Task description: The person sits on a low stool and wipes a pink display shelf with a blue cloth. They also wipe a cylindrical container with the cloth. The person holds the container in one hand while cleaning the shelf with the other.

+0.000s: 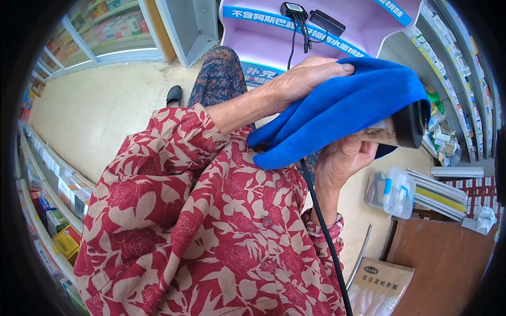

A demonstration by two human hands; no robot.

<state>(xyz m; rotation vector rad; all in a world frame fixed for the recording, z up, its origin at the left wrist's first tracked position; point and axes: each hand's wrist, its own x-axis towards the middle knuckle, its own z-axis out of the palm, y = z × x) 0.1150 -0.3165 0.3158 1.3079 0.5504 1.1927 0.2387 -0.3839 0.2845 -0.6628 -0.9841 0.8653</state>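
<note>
A blue cloth (332, 110) is draped around a shiny container with a black end (411, 124), whose kind I cannot tell. My left hand (312, 81) pinches the cloth's upper edge between thumb and fingers. Below, my right hand (348, 158) grips the container from underneath, its thumb on the shiny side. Most of the container is hidden by the cloth. A black cable (326, 233) runs down in front of my floral shirt from beneath the cloth.
Ahead stands a purple display shelf (257, 43) with a black cable hub (293, 10) and a black box (327, 23). Stocked shelves line both sides. A clear plastic box (399, 193), metal strips (438, 197), a brown board (442, 260) and a printed package (379, 282) lie at the right.
</note>
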